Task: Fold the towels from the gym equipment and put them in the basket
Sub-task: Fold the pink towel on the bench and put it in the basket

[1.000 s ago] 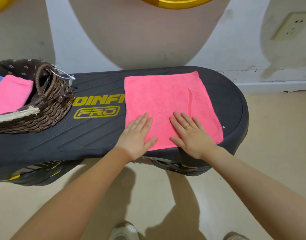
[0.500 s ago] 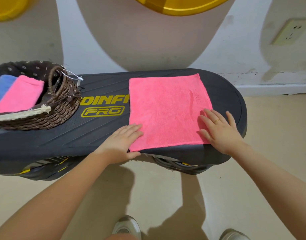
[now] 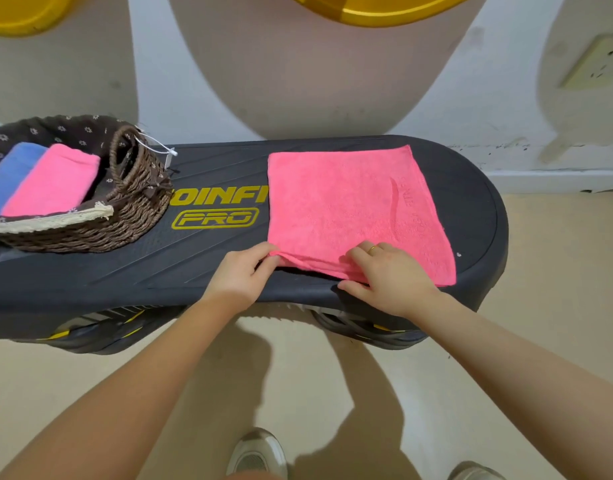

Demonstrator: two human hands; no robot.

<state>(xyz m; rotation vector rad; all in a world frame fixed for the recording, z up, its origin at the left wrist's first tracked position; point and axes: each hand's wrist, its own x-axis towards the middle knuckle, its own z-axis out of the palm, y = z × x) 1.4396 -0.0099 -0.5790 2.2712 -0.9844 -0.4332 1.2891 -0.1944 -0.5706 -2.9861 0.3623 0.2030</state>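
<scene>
Fingers [image 3: 268, 263] of left hand [image 3: 244, 271] pinching the near left corner of the pink towel [image 3: 350, 206], corner a little lifted from the black gym board [image 3: 125, 271]. Fingers [image 3: 362, 259] of right hand [image 3: 389, 277] curled over the near edge of the same towel, about the middle, thumb underneath at the board's rim; so both gripping cloth. Rest of towel lying flat and square on the board, right of the yellow lettering [image 3: 216, 209].

Further left in the same head view: woven basket [image 3: 131, 216] standing on the board, with a folded pink towel [image 3: 52, 180] and a folded blue towel [image 3: 10, 174] side by side inside.

Probably the start of the first fold. Better to slide the right hand to the near right corner, so both corners rise together. Then lift low, carry the near edge away to meet the far edge, match corners, press the crease flat. Risk, in my judgement: a middle grip lets the right corner sag and gives a crooked fold.
</scene>
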